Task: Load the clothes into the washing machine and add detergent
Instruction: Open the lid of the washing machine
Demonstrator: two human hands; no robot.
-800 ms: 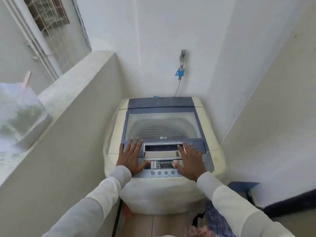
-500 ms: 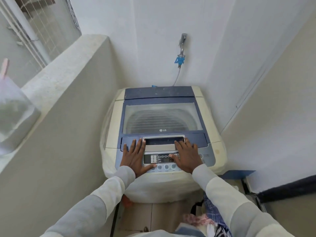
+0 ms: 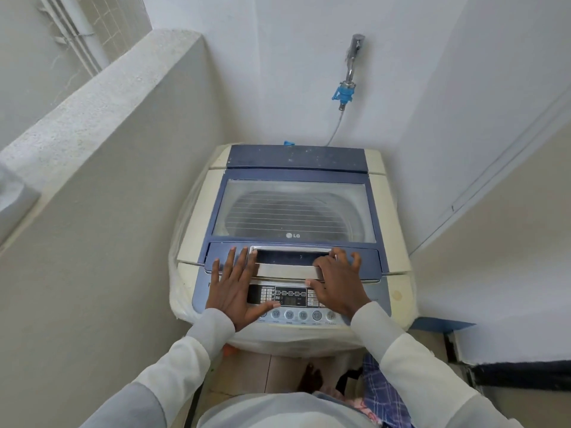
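Left fingers (image 3: 231, 264): lying straight and spread, flat on the front strip of the washing machine's (image 3: 398, 273) lid (image 3: 296, 211). The thumb is reaching onto the control panel (image 3: 284, 296).
Right fingers (image 3: 335, 257): bending at the knuckles, with the tips landing at the right end of the lid handle (image 3: 290, 257). I can't tell whether they're hooking under its lip.
Lid: sitting shut on top of the washing machine. It's looking rigid, glass-paned and moderately heavy, so I'm judging it wants lifting smoothly rather than flinging.
Best hold: the silver handle recess at the lid's front, fingers curling under the rim.
Clothes (image 3: 383, 393): lying heaped on the floor by the washing machine's front right corner. They're looking soft, light and floppy, so scooping in bunches should work.
Detergent: not showing anywhere.
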